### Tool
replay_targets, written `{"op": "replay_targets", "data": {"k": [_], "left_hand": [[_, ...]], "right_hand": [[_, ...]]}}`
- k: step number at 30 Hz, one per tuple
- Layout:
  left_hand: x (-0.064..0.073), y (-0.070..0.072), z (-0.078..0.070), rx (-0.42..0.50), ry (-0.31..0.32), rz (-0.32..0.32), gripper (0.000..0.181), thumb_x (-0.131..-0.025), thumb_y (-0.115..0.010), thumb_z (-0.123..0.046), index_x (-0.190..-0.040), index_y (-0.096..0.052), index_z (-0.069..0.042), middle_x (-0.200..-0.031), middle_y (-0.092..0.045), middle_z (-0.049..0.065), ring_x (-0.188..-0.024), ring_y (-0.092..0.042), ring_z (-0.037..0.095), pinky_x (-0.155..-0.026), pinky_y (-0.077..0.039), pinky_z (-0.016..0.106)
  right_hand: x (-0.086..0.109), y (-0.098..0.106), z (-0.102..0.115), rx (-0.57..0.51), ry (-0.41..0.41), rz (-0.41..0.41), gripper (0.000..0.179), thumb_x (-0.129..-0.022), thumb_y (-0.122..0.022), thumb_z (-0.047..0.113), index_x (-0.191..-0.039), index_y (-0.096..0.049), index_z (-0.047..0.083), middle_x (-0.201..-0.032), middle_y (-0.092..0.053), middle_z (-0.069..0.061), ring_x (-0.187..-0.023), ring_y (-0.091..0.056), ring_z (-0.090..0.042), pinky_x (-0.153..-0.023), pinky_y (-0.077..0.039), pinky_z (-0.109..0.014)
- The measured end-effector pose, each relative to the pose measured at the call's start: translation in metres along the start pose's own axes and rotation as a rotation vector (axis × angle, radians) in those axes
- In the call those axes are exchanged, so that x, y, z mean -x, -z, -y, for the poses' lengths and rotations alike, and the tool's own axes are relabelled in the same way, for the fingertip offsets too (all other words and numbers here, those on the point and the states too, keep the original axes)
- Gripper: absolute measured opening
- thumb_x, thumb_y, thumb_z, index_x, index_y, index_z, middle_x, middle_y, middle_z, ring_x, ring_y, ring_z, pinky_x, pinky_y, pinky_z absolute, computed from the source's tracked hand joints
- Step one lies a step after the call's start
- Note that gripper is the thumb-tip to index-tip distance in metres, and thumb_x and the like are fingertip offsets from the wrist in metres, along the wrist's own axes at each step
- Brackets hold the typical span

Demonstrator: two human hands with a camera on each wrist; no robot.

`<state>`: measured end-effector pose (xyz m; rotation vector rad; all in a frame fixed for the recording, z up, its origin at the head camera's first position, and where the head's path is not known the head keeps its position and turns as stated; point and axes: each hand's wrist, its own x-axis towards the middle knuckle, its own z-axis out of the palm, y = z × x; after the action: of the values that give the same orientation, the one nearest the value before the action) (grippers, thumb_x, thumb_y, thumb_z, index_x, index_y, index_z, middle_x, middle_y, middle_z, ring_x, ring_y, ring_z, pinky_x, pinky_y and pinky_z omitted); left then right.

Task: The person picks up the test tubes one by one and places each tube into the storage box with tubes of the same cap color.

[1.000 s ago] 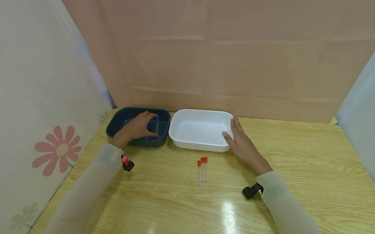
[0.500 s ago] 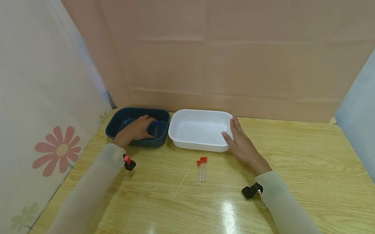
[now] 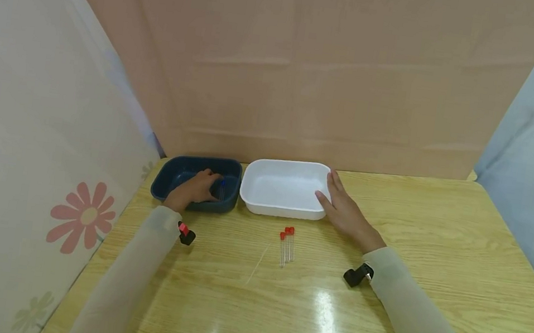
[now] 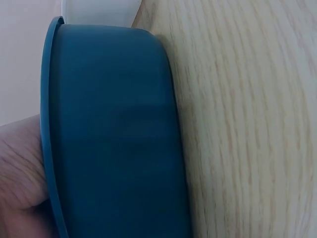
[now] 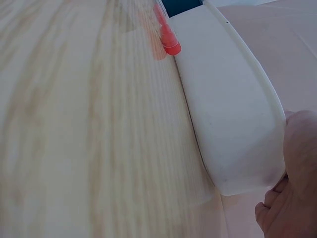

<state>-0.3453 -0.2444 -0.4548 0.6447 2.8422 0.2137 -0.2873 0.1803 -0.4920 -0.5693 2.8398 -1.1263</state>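
My left hand (image 3: 199,187) reaches into the dark blue plastic tray (image 3: 181,158), thumb and fingers spread apart beside blue-capped clear tubes (image 3: 223,184) lying inside. In the left wrist view, the tray's outer wall (image 4: 114,129) hides the fingertips and the tubes. At the right end of the white plastic tray (image 3: 276,210), my right hand (image 3: 346,209) holds the rim, thumb over the edge and the other fingers along the outside. Part of that hand (image 5: 299,173) shows by the tray's end in the right wrist view.
Several red-capped clear tubes (image 3: 287,247) lie on the wooden table (image 3: 420,232) in front of the white tray. A thin pale strip (image 3: 258,264) lies to their left. The trays stand side by side against a brown backdrop (image 3: 288,79).
My left hand has sunk slightly deeper into the dark tray and drawn its thumb and fingers a little nearer each other. The right hand stays on the white tray.
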Motion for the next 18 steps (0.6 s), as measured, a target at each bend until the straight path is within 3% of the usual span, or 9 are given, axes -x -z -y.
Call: {"op": "replay_targets", "data": {"k": [10,18], "left_hand": [[-0.0035,-0.0006,0.0029,0.025,-0.008,0.024,0.076,-0.089,-0.081,-0.028,-0.148,-0.045,0.002,-0.141,-0.045,0.031,-0.129,-0.044,0.047,-0.107,-0.040,0.058],[0.0005,0.0066,0.0035,0.144,-0.009,-0.063,0.080,-0.091,-0.074,-0.046,-0.152,-0.042,-0.004,-0.146,-0.044,0.027,-0.133,-0.044,0.044,-0.108,-0.039,0.060]], "right_hand": [[-0.0006,-0.0004,-0.0006,-0.012,0.014,-0.003,0.082,-0.106,-0.027,0.061,-0.162,0.003,0.010,-0.166,0.020,0.012,-0.155,0.008,-0.016,-0.124,-0.010,-0.052],[-0.0013,0.0004,-0.0033,0.006,0.024,-0.014,0.080,-0.107,-0.026,0.060,-0.162,0.004,0.010,-0.166,0.020,0.011,-0.155,0.008,-0.016,-0.124,-0.010,-0.051]]}}
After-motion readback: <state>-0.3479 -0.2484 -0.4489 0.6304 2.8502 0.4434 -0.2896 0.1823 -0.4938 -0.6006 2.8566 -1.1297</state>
